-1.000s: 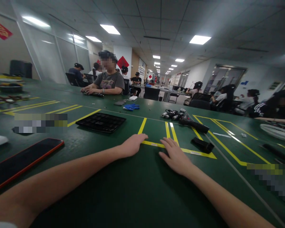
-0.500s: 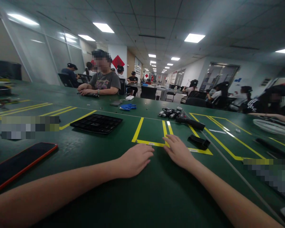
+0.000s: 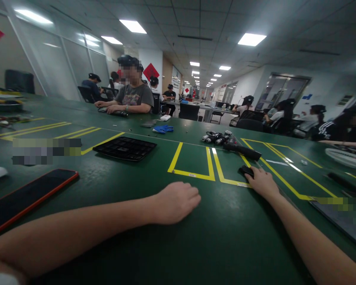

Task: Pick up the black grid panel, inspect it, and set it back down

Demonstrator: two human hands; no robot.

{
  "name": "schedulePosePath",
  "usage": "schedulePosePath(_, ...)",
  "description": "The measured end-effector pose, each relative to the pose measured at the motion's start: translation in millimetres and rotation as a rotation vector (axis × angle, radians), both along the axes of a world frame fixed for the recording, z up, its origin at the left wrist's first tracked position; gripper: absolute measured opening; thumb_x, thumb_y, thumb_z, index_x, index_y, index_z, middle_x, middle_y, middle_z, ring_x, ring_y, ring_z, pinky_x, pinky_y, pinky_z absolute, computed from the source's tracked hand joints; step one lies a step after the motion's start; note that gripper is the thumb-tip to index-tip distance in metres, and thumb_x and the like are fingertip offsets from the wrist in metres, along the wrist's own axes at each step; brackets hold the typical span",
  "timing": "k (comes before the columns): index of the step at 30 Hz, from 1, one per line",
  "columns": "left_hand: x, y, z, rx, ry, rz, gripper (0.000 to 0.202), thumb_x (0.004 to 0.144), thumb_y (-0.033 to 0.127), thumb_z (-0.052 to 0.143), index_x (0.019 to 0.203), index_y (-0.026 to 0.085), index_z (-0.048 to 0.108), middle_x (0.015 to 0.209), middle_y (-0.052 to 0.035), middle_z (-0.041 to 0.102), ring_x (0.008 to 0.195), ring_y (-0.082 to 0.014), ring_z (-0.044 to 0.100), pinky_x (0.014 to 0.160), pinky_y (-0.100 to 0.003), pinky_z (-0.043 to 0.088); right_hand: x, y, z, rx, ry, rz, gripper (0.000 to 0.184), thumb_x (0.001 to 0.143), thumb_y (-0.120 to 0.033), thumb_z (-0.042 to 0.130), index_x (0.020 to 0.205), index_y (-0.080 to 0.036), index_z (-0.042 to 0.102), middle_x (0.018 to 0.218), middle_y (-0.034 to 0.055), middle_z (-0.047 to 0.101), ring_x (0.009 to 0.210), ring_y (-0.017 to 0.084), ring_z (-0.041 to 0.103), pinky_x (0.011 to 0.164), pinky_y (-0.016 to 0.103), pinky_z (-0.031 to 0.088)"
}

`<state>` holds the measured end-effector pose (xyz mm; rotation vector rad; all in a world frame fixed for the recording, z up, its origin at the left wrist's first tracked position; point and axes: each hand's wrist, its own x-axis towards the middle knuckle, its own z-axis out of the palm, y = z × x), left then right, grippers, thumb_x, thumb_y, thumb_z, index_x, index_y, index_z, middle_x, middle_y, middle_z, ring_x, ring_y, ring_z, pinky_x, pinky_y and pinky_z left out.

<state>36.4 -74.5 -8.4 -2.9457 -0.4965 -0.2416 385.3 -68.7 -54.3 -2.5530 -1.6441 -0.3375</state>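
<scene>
My left hand (image 3: pixel 178 202) rests on the green table (image 3: pixel 195 245) with its fingers curled under, and nothing shows in it. My right hand (image 3: pixel 262 183) lies further right, its fingers closed over a small flat black block (image 3: pixel 244 170) beside the yellow tape lines (image 3: pixel 192 173). Beyond that block a black tool with a long handle (image 3: pixel 242 150) lies across the tape, next to a cluster of small metal cylinders and cables (image 3: pixel 215 138).
A black keyboard (image 3: pixel 124 147) lies left of the taped boxes. A dark phone in a red case (image 3: pixel 23 198) sits near the left edge. Blue gloves (image 3: pixel 162 128) lie further back. A person (image 3: pixel 130 95) sits across the table, and several others sit at the right.
My right hand has moved right from the yellow tape onto the small black block. My left hand has drawn back toward me and curled its fingers.
</scene>
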Motion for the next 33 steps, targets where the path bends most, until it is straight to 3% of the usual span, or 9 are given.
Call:
schedulePosePath(5,-5.8,65.0,-6.0,0.034,-0.061,0.546,0.035,0.086,0.040,0.041,0.102,0.011,0.053,0.098,-0.0129,0.056,0.086,-0.0233,0.055,0.068,-0.033,0.045,-2.0,-0.1,3.0,-0.011,-0.005,0.004,0.049,0.087,-0.039,0.032,0.123,-0.008,0.046,0.117,0.0206,0.054,0.104,0.034,0.052,0.088,0.040,0.037)
schedulePosePath(7,-9.6,79.4,-10.9,-0.038,-0.008,0.585,0.033,0.088,0.039,0.038,0.098,0.011,0.054,0.093,-0.0129,0.058,0.084,-0.0239,0.057,0.067,-0.033,0.045,-1.9,-0.4,2.9,-0.012,-0.012,0.010,0.049,0.088,-0.038,0.032,0.123,-0.007,0.046,0.117,0.0209,0.054,0.104,0.033,0.052,0.088,0.040,0.037)
schedulePosePath(12,-18.0,88.9,-14.0,-0.238,-0.079,0.477,0.020,0.087,0.028,0.041,0.090,0.014,0.054,0.092,-0.0118,0.060,0.085,-0.0243,0.058,0.075,-0.037,0.045,-2.0,-0.9,1.3,-0.004,-0.015,0.017,0.049,0.088,-0.038,0.031,0.123,-0.007,0.046,0.117,0.0210,0.054,0.105,0.032,0.052,0.089,0.040,0.037)
schedulePosePath(18,-49.5,123.1,19.5,-0.832,-0.673,0.751,0.008,0.084,0.019,0.039,0.083,0.014,0.045,0.078,-0.0056,0.061,0.069,-0.0147,0.058,0.062,-0.027,0.047,-3.3,-1.8,1.8,0.009,-0.008,0.028,0.049,0.088,-0.038,0.030,0.122,-0.007,0.047,0.116,0.0211,0.055,0.105,0.031,0.053,0.087,0.041,0.038)
schedulePosePath(22,-91.4,152.4,39.6,-0.752,-0.812,0.940,0.013,0.083,0.015,0.030,0.081,0.014,0.043,0.068,-0.0048,0.056,0.063,-0.0137,0.055,0.054,-0.024,0.044,-2.9,-1.8,2.5,0.012,-0.013,0.031,0.049,0.087,-0.038,0.031,0.121,-0.007,0.047,0.115,0.0212,0.055,0.104,0.032,0.053,0.086,0.042,0.039)
schedulePosePath(25,-121.9,165.4,40.5,-0.636,-0.807,1.094,0.015,0.076,0.030,0.046,0.073,0.015,0.045,0.064,-0.0073,0.055,0.071,-0.0230,0.057,0.056,-0.029,0.043,-2.3,-1.8,2.3,0.025,-0.023,0.045,0.048,0.087,-0.037,0.031,0.120,-0.007,0.049,0.112,0.0215,0.057,0.102,0.032,0.054,0.086,0.042,0.039)
schedulePosePath(29,-147.3,173.1,28.2,-0.359,-0.497,1.319,0.039,0.057,0.047,0.067,0.060,0.017,0.042,0.076,-0.0144,0.060,0.099,-0.0371,0.052,0.075,-0.038,0.042,-2.5,-1.7,2.4,0.023,-0.031,0.044,0.048,0.087,-0.037,0.031,0.119,-0.007,0.049,0.112,0.0209,0.057,0.101,0.031,0.054,0.087,0.041,0.038)
schedulePosePath(31,-152.6,175.9,21.9,-0.311,-0.372,1.313,0.045,0.057,0.052,0.066,0.056,0.017,0.039,0.076,-0.0156,0.060,0.102,-0.0390,0.050,0.080,-0.042,0.040,-3.4,-1.7,2.9,0.019,-0.034,0.042,0.047,0.087,-0.037,0.031,0.119,-0.007,0.048,0.113,0.0211,0.056,0.102,0.031,0.054,0.087,0.041,0.038)
schedulePosePath(33,-154.6,178.4,18.1,-0.354,-0.398,1.192,0.046,0.061,0.050,0.065,0.052,0.017,0.035,0.068,-0.0131,0.058,0.102,-0.0384,0.049,0.082,-0.044,0.039,-4.3,-1.7,3.6,0.014,-0.027,0.038,0.047,0.087,-0.037,0.032,0.120,-0.007,0.048,0.113,0.0213,0.056,0.103,0.032,0.053,0.087,0.041,0.038)
